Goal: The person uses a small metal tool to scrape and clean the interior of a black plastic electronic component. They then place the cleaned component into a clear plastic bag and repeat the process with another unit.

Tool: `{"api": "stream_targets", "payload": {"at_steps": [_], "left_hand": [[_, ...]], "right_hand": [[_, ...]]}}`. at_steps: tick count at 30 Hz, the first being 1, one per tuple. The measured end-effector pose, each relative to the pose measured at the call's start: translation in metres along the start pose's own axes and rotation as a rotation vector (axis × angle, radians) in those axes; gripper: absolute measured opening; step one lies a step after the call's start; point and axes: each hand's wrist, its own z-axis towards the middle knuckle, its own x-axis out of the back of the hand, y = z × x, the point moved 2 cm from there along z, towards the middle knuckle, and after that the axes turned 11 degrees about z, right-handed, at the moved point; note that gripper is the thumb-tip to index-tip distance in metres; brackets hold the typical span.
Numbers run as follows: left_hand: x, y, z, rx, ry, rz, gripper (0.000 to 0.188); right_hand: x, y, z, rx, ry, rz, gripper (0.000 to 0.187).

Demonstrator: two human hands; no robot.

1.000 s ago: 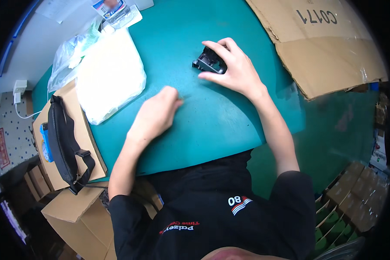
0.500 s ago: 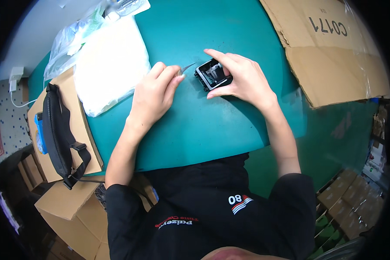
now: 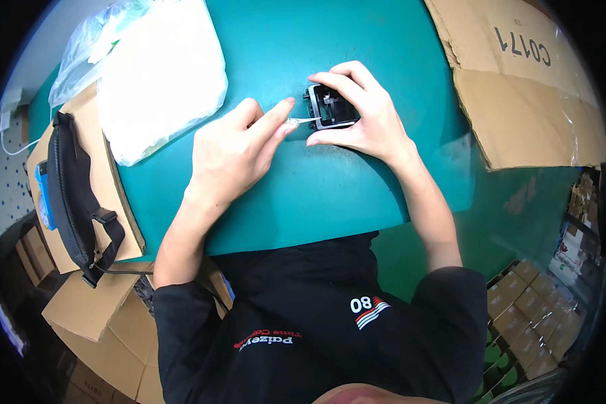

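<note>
A small black plastic frame part [image 3: 330,108] rests on the green table [image 3: 357,195]. My right hand [image 3: 367,114] grips it from the right, thumb below and fingers over its top edge. My left hand [image 3: 239,151] pinches a thin, pale clear strip [image 3: 301,121] between thumb and forefinger. The tip of the strip touches the left side of the black part.
A white plastic-wrapped bundle [image 3: 158,74] lies at the upper left. A flattened cardboard sheet [image 3: 525,74] covers the table's upper right. A black strap bag [image 3: 71,195] lies on cardboard boxes at the left. Small boxes [image 3: 539,323] are stacked at the lower right.
My right hand has drawn the black part nearer to me. My left hand has come off the table, picked up the pale strip and brought it to the part.
</note>
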Motion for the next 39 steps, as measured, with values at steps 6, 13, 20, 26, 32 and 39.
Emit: {"api": "stream_targets", "payload": {"at_steps": [6, 13, 20, 26, 32, 39], "left_hand": [[0.003, 0.007, -0.005, -0.008, -0.070, 0.005, 0.028], [0.004, 0.008, -0.001, 0.003, -0.116, 0.046, 0.023], [0.007, 0.007, 0.004, 0.015, -0.163, 0.050, 0.015], [0.011, 0.010, 0.011, 0.021, -0.209, 0.012, 0.013], [0.004, 0.008, 0.019, 0.031, -0.156, 0.097, 0.015], [0.010, 0.014, 0.010, 0.015, -0.199, 0.036, 0.014]], "right_hand": [[-0.007, 0.006, -0.006, 0.061, 0.056, 0.001, 0.067], [-0.007, 0.011, -0.004, 0.090, 0.059, 0.041, 0.065], [-0.008, 0.011, -0.002, 0.095, 0.061, 0.043, 0.065], [-0.007, 0.012, -0.002, 0.085, 0.059, 0.043, 0.065], [-0.007, 0.010, -0.002, 0.074, 0.052, 0.048, 0.065], [-0.007, 0.010, -0.002, 0.074, 0.064, 0.045, 0.064]]}}
